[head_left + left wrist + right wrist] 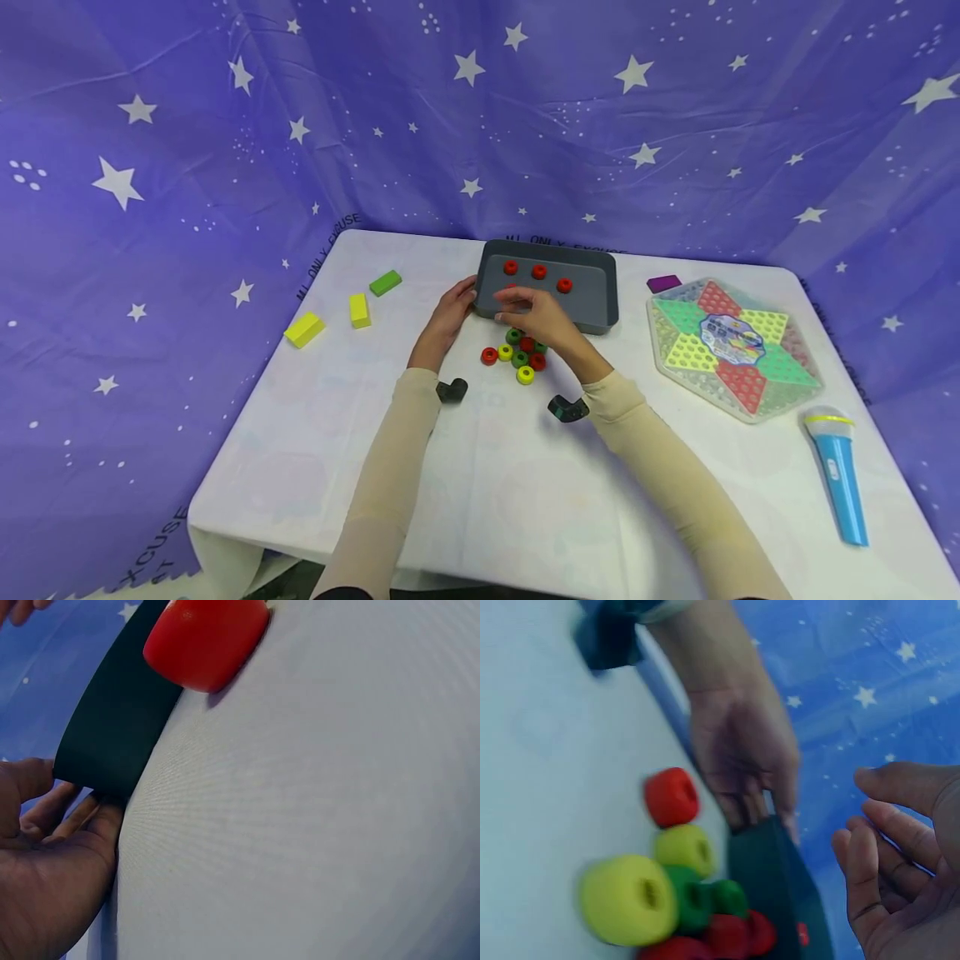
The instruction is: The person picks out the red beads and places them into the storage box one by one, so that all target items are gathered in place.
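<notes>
A dark grey tray (600, 292) lies at the back of the table with several red beads (539, 272) spread inside, one partly hidden by my right hand. My left hand (447, 315) holds the tray's left end, thumb at the rim and fingers by the outer wall (112, 727). Over the tray's front edge hovers my right hand (542, 317); its thumb and fingers are apart with nothing between them in the right wrist view. Just in front of the tray sits a cluster of red, green and yellow beads (526, 375), partly beneath the right hand.
Two yellow blocks (360, 311) and a green block (386, 283) lie to the left. On the right are a purple block (663, 283), a hexagonal Chinese checkers box (682, 379) and a blue toy microphone (842, 483). A star-patterned purple curtain (420, 158) hangs behind the table.
</notes>
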A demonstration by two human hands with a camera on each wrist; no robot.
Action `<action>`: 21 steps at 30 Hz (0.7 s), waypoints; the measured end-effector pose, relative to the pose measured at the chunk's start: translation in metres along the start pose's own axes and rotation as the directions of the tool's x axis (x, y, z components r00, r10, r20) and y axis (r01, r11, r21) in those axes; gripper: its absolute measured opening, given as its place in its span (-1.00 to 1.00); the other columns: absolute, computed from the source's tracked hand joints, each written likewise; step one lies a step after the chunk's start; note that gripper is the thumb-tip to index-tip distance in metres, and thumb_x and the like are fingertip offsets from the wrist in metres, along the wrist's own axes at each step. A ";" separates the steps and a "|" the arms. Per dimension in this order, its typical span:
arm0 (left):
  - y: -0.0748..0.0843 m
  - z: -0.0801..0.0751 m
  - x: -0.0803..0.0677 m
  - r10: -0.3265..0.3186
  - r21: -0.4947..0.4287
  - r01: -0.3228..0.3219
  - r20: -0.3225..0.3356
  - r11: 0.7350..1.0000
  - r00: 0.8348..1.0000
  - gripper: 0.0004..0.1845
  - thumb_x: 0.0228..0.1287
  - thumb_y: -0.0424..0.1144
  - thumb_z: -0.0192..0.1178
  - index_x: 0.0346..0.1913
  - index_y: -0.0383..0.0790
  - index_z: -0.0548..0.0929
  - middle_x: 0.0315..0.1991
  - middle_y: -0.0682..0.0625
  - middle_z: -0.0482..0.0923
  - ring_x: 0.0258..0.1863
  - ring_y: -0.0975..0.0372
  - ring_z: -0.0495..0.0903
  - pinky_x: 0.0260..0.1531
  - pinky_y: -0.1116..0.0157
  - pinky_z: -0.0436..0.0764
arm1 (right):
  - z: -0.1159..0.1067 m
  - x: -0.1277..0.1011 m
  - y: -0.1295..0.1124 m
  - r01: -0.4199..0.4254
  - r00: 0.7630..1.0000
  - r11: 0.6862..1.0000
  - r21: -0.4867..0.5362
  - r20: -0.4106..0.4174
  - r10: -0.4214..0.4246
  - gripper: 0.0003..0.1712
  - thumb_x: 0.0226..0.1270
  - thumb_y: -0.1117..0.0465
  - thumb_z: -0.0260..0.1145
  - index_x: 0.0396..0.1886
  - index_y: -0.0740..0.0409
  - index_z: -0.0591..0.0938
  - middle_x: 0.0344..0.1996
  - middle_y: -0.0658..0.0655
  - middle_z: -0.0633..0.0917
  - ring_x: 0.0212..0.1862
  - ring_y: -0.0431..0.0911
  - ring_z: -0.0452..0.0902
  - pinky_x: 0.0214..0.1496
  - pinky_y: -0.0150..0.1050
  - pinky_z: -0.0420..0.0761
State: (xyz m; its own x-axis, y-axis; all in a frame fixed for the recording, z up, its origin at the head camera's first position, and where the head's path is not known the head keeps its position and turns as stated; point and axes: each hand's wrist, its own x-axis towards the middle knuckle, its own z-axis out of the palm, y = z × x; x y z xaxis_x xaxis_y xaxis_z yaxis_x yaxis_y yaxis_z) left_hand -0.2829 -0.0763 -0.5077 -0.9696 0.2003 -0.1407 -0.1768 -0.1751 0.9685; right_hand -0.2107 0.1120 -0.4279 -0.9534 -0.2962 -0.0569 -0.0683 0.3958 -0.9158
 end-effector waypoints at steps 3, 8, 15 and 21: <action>0.004 0.001 -0.003 -0.003 -0.026 0.003 0.007 1.000 1.000 -0.54 0.51 -0.37 -0.10 0.41 -0.27 0.31 0.40 -0.14 0.29 0.38 0.14 0.28 0.40 0.21 0.24 | 0.010 -0.003 0.007 0.005 0.999 1.000 -0.002 0.043 -0.005 -0.51 0.24 0.17 0.39 0.17 0.17 0.59 0.11 0.24 0.61 0.08 -0.02 0.57 -0.03 -0.24 0.63; 0.016 0.003 -0.011 -0.026 -0.052 0.027 0.031 0.998 0.999 -0.52 0.50 -0.41 -0.13 0.43 -0.33 0.25 0.43 -0.20 0.22 0.42 0.08 0.21 0.43 0.17 0.18 | 0.025 -0.008 0.018 -0.016 0.997 0.999 -0.044 0.078 0.019 -0.51 0.22 0.18 0.40 0.16 0.15 0.60 0.10 0.19 0.63 0.05 -0.03 0.58 -0.01 -0.21 0.62; 0.015 0.003 -0.012 -0.024 -0.060 0.027 0.036 0.998 0.999 -0.52 0.50 -0.43 -0.15 0.43 -0.35 0.23 0.43 -0.23 0.20 0.42 0.06 0.20 0.43 0.16 0.17 | 0.040 -0.010 0.034 0.026 0.995 0.988 -0.150 0.100 -0.011 -0.56 0.17 0.24 0.45 0.09 0.12 0.65 -0.01 0.09 0.70 0.01 -0.09 0.63 0.13 -0.15 0.58; 0.003 0.003 -0.004 0.006 -0.045 -0.006 -0.001 0.999 1.000 -0.54 0.51 -0.39 -0.12 0.41 -0.28 0.31 0.40 -0.17 0.29 0.38 0.12 0.28 0.40 0.22 0.25 | 0.045 -0.011 0.037 0.078 0.996 0.963 -0.258 0.067 -0.062 -0.57 0.10 0.28 0.49 0.03 0.11 0.68 -0.09 0.05 0.73 -0.02 -0.11 0.63 0.15 -0.14 0.55</action>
State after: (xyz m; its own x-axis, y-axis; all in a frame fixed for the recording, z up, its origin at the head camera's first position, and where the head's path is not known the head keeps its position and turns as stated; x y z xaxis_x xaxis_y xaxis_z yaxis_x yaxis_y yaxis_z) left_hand -0.2787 -0.0748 -0.5034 -0.9709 0.1980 -0.1350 -0.1782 -0.2193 0.9592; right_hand -0.1893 0.0905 -0.4793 -0.9256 -0.3776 -0.0260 -0.2156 0.5823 -0.7838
